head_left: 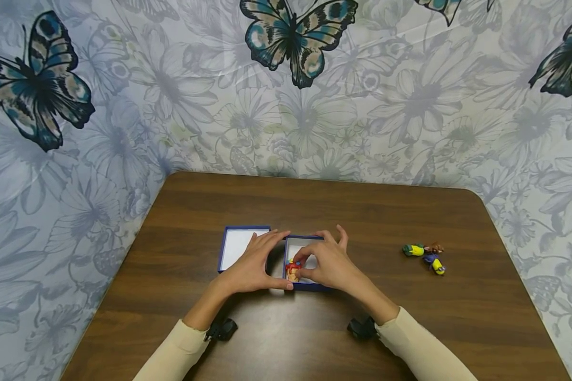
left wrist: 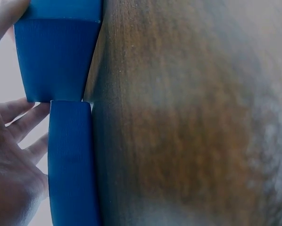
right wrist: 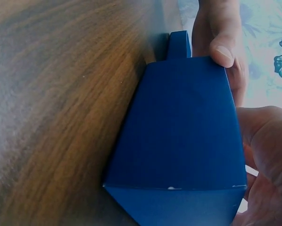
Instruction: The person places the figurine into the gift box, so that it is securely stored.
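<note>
A blue box [head_left: 310, 287] with a white inside stands open on the table. My left hand [head_left: 251, 267] holds it at its left side, the thumb on the near corner and the fingertips on the far corner. With thumb and forefinger, my right hand [head_left: 332, 263] pinches a small red and yellow toy figure [head_left: 293, 271] inside the box, at its left wall. The other right fingers reach over the far right rim. The shallow blue lid [left wrist: 70, 160], white inside, lies to the left of the box, partly behind my left hand in the head view.
On the right of the wooden table [head_left: 314, 338] lie several small toy figures together: a green and yellow one [head_left: 413, 250], a purple and yellow one [head_left: 437, 265] and a brown piece [head_left: 435, 247]. A flower-patterned wall covering [head_left: 314, 121] with butterflies rises behind the table.
</note>
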Available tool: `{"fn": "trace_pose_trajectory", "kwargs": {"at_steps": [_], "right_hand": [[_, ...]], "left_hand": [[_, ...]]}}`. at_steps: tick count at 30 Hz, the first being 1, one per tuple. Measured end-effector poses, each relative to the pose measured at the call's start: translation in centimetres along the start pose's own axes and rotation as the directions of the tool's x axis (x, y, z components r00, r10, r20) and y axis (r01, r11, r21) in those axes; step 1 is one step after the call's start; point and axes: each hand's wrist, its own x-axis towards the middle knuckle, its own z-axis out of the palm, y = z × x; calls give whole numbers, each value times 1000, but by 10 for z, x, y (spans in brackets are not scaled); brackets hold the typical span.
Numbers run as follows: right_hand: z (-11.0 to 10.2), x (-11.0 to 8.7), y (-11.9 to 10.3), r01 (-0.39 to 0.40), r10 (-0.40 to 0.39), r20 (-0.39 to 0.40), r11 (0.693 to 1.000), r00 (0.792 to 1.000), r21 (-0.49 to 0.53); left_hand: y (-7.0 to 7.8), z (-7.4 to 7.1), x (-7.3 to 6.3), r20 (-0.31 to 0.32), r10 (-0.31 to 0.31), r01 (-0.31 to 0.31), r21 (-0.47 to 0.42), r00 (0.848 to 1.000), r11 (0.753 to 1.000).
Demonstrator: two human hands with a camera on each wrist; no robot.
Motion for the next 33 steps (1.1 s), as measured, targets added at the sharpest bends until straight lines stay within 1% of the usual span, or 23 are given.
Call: {"fn": "trace_pose_trajectory", "kwargs": {"at_steps": [8, 17, 21, 25, 29, 33], "right_hand": [[0, -1, 2, 13, -12, -22, 1000, 1000, 4], [-1, -2, 9, 27, -23, -71, 999, 997, 47], [-5, -4, 14, 60, -48, -124, 993, 991, 99], [-11, -9, 21, 85, -56, -195, 985, 979, 147], [-19, -16, 30, 78, -32, -253, 982, 967, 172], [-27, -26, 42, 59, 3, -292, 977, 956, 205]], "left_hand": [[2, -1, 1, 9, 3, -3, 18, 1000, 1000], [2, 0, 2, 12, 2, -3, 16, 1000, 1000], [2, 0, 1, 9, 2, -2, 10, 1000, 1000], [2, 0, 1, 9, -4, 4, -4, 1000, 1000], [2, 1, 1, 6, -2, 3, -14, 1000, 1000], [1, 1, 0, 5, -3, 3, -15, 1000, 1000]]}}
